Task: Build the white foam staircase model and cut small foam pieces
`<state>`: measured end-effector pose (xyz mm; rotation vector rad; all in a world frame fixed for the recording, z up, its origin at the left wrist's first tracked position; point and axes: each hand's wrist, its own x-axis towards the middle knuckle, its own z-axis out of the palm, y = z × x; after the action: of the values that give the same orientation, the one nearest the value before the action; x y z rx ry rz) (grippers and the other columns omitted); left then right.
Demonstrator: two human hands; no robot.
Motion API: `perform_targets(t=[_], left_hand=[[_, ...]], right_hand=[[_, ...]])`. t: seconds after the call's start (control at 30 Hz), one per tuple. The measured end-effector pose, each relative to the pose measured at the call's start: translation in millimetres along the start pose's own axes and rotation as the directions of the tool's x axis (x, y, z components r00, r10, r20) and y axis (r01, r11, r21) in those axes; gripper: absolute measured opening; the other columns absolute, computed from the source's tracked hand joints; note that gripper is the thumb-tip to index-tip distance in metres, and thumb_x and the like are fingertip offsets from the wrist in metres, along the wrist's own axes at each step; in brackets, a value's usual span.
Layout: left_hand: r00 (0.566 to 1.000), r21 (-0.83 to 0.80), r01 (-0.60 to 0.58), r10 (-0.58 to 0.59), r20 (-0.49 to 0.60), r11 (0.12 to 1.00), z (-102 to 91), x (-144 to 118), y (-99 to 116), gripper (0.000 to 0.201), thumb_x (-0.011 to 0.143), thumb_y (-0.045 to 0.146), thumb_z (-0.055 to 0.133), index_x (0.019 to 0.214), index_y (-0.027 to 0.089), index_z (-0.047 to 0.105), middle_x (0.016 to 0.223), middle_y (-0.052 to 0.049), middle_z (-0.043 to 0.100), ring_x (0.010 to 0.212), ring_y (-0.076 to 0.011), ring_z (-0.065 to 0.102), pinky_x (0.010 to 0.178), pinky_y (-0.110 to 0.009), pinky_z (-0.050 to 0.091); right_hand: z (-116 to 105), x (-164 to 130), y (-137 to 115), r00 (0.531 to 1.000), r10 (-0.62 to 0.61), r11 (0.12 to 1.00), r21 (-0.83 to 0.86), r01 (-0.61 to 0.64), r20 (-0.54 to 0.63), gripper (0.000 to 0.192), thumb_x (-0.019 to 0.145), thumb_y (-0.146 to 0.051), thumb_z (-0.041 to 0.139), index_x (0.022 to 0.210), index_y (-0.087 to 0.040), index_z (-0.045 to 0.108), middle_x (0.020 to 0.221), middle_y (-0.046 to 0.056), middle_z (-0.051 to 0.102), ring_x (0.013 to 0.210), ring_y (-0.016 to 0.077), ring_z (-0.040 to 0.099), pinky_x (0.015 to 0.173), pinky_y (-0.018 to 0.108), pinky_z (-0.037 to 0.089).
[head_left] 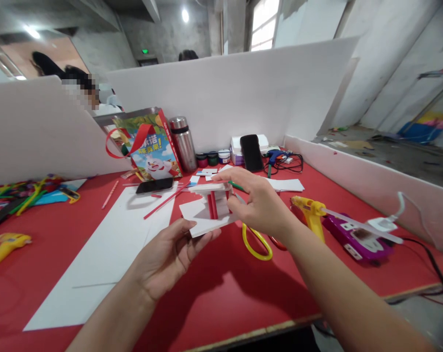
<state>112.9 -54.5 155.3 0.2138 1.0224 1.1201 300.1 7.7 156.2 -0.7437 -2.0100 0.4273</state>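
model (210, 208) held up over the red tabletop (221, 298), between my hands | left hand (170, 254) grasps its base slab from the near-left, fingertips under the edge | right hand (256, 203) pinches the right side by the top slab | red posts stand upright | both hands touching; scissors (257, 242) lie just right, below
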Motion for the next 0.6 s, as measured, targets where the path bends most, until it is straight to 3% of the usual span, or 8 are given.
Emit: perform_targets(t=[0.2, 0.6], left_hand=[[0.999, -0.007, 0.019, -0.019, -0.039, 1.000, -2.6, 3.0, 2.5, 0.021, 0.095, -0.001, 0.044, 0.093, 0.001, 0.065, 0.081, -0.018, 0.077, 0.071, -0.0254, 0.079, 0.067, -0.024, 0.067], [0.999, 0.018, -0.009, 0.010, -0.039, 1.000, -5.3, 4.7, -2.6, 0.021, 0.095, 0.000, 0.048, 0.082, 0.005, 0.065, 0.082, -0.014, 0.076, 0.077, -0.0266, 0.079, 0.068, -0.024, 0.067]], right_hand=[[-3.8, -3.7, 0.8, 0.999, 0.011, 1.000, 0.019, -0.011, -0.036, 0.054, 0.072, 0.001, 0.048, 0.121, -0.015, 0.065, 0.126, 0.010, 0.069, 0.120, 0.0213, 0.062, 0.106, 0.034, 0.045], [-5.9, -6.6, 3.7, 1.000, -0.027, 0.998, 0.063, 0.028, -0.007, 0.061, 0.067, 0.004, 0.044, 0.120, -0.014, 0.067, 0.123, 0.011, 0.070, 0.119, 0.0211, 0.063, 0.108, 0.037, 0.046]])
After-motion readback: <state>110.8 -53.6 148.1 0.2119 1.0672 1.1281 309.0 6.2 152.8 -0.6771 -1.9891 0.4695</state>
